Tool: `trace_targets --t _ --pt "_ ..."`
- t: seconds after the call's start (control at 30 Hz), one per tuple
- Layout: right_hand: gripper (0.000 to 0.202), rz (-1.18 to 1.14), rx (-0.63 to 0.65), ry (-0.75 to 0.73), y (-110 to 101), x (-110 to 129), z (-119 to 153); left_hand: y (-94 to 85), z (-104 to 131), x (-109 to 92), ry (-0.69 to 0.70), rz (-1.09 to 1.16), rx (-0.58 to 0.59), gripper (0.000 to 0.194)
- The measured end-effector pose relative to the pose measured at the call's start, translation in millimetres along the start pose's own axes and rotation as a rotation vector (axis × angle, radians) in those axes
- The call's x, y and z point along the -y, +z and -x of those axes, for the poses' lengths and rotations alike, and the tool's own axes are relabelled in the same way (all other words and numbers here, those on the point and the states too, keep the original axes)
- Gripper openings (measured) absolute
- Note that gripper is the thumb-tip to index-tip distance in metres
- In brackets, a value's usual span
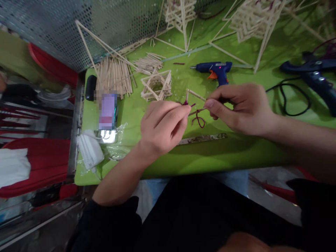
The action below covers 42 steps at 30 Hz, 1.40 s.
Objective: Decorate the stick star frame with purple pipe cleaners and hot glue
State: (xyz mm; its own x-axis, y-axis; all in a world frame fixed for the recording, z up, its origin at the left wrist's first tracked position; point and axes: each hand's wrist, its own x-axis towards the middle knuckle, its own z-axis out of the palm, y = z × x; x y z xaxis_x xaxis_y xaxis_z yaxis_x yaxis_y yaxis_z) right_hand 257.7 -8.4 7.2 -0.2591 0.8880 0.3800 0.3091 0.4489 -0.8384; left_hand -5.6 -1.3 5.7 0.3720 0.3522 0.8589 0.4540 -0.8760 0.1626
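A small frame of wooden sticks (196, 95) is held between both hands above the green table. My right hand (237, 108) pinches its right corner with thumb and index finger. My left hand (166, 125) has its fingers closed at the frame's left side, where a dark purple string (201, 121) is looped around the lower stick and hangs down. The left fingertips partly hide the frame and string. Behind the hands, a blue glue gun (214, 67) with an orange trigger lies on the table. A stacked stick structure (156, 85) stands behind my left hand.
Stick piles (115, 75) lie at the back left, near a phone (108, 111), a black case (91, 87) and a white charger (90, 148). A metal ruler (204, 139) lies near the front edge. Larger stick structures (249, 21) stand behind. Another glue gun (315, 75) and its cable are at right.
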Motion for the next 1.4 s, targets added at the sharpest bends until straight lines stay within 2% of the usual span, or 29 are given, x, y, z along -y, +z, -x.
trace_targets --t 0.2,0.4,0.6,0.67,0.8,0.87,0.93,1.1,1.23,1.3,1.4 --pt "0.040 0.033 -0.017 -0.031 3.2 3.1 3.4 1.3 1.3 -3.0 0.043 -0.060 0.044 0.025" --pt "0.021 0.244 -0.071 -0.179 9.1 2.7 9.5 1.8 5.4 -10.0 -0.002 -0.064 0.033 0.031" --pt "0.021 0.379 -0.058 -0.257 9.6 0.6 17.4 0.6 1.6 -13.5 0.056 -0.153 -0.005 0.027" --pt "0.019 0.414 -0.063 -0.334 10.6 1.2 19.2 -2.3 -1.3 -17.0 0.081 -0.144 -0.020 0.024" --pt "0.017 0.479 -0.137 -0.568 13.6 1.2 19.7 -13.4 -5.7 -25.5 0.162 -0.197 0.123 0.024" --pt "0.017 0.489 -0.151 -0.631 14.3 0.7 19.2 -18.5 -5.9 -27.5 0.158 -0.188 0.184 0.029" --pt "0.016 0.498 -0.140 -0.649 14.0 0.6 19.1 -21.4 -4.0 -27.0 0.070 -0.107 0.213 0.030" --pt "0.013 0.550 -0.145 -0.660 11.3 3.7 20.7 -21.9 3.9 -23.2 -0.337 0.166 0.412 0.023" --pt "0.005 0.449 -0.065 -0.629 10.3 5.2 21.5 -22.0 -1.1 -24.9 -0.585 0.305 0.501 0.015" --pt "0.005 0.391 -0.024 -0.625 10.1 3.8 20.6 -22.1 -5.6 -26.3 -0.659 0.358 0.504 0.012" --pt "0.003 0.328 0.002 -0.643 9.6 0.6 16.8 -22.0 -5.6 -26.4 -0.659 0.373 0.519 0.011"
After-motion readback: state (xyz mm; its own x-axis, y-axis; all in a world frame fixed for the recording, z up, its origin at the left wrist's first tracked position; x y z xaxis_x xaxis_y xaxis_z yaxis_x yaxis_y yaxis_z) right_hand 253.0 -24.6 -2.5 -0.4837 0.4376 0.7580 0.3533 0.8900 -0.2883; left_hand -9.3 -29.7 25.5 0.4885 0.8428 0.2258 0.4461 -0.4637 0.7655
